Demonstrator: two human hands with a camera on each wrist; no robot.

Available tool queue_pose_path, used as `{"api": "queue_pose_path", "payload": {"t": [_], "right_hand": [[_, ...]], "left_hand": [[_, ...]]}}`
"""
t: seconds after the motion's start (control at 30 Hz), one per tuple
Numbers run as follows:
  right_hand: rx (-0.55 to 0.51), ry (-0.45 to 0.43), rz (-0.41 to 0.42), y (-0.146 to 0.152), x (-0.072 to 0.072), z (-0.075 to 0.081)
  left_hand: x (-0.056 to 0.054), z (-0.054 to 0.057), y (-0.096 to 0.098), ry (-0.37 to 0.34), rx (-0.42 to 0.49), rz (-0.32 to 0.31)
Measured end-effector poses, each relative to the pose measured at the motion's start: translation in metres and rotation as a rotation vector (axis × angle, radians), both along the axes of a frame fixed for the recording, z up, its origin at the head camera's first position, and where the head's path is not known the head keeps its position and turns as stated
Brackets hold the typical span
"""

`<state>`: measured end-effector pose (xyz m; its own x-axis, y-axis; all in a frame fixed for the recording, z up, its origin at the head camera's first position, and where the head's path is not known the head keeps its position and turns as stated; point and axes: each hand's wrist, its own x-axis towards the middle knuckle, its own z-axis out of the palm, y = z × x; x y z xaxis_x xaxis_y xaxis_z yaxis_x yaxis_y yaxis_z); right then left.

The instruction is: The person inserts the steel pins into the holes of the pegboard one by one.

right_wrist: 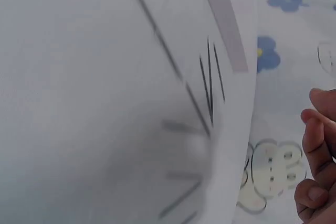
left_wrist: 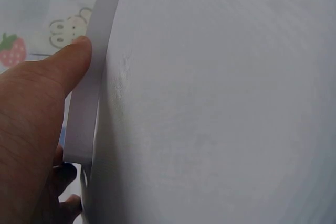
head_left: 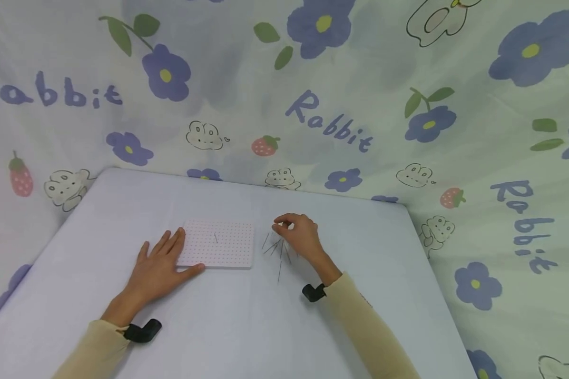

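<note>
A white board [head_left: 232, 245] with a grid of small dots lies on the table, and one thin dark needle-like stick [head_left: 215, 238] shows on its upper middle. My left hand [head_left: 158, 268] rests at the board's left side with fingers spread, the thumb along its near edge. In the left wrist view the thumb [left_wrist: 76, 61] touches the board's side wall [left_wrist: 86, 108]. My right hand [head_left: 301, 234] is over several loose thin dark sticks [head_left: 281, 248] right of the board. Its thumb and forefinger [right_wrist: 314, 124] are close together; whether a stick is between them cannot be made out.
The white tabletop [head_left: 208, 321] extends around the board and the sticks. A patterned cloth [head_left: 237, 95] with flowers and rabbits hangs behind the table and at its sides. Each wrist carries a black camera mount [head_left: 143, 331].
</note>
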<state>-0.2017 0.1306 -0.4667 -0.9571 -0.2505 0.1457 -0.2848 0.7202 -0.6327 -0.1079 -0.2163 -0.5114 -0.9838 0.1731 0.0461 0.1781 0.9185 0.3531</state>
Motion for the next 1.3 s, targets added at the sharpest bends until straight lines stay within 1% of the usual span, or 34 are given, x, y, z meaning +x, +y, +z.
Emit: {"api": "queue_pose_path", "payload": {"t": [0.13, 0.27, 0.33, 0.47, 0.6, 0.73, 0.93, 1.07, 1.3], "right_hand": [[-0.019, -0.021, -0.047, 0.026, -0.001, -0.001], [-0.020, -0.062, -0.102, 0.048, 0.001, -0.008], [-0.017, -0.084, -0.126, 0.056, 0.002, -0.012], [-0.023, -0.101, -0.142, 0.068, 0.003, -0.018], [-0.015, -0.119, -0.153, 0.075, 0.004, -0.023], [-0.003, -0.150, -0.163, 0.079, 0.004, -0.028], [-0.032, -0.194, -0.162, 0.083, 0.008, -0.033], [-0.009, -0.192, -0.165, 0.086, 0.009, -0.037], [0.027, -0.160, -0.147, 0.089, 0.012, -0.038]], "left_hand": [[0.000, 0.001, -0.001, -0.006, 0.002, 0.002], [-0.001, -0.001, 0.000, -0.006, 0.005, 0.000], [-0.001, -0.002, 0.000, -0.004, 0.006, 0.000], [-0.001, -0.003, -0.001, -0.004, 0.007, 0.001], [0.000, -0.002, -0.001, -0.010, 0.010, 0.001], [0.000, -0.001, 0.001, -0.002, 0.012, 0.001], [-0.001, -0.001, 0.001, 0.011, 0.012, 0.000], [-0.001, -0.001, 0.001, 0.011, 0.012, 0.001], [0.000, 0.000, 0.001, 0.010, 0.007, 0.003]]}}
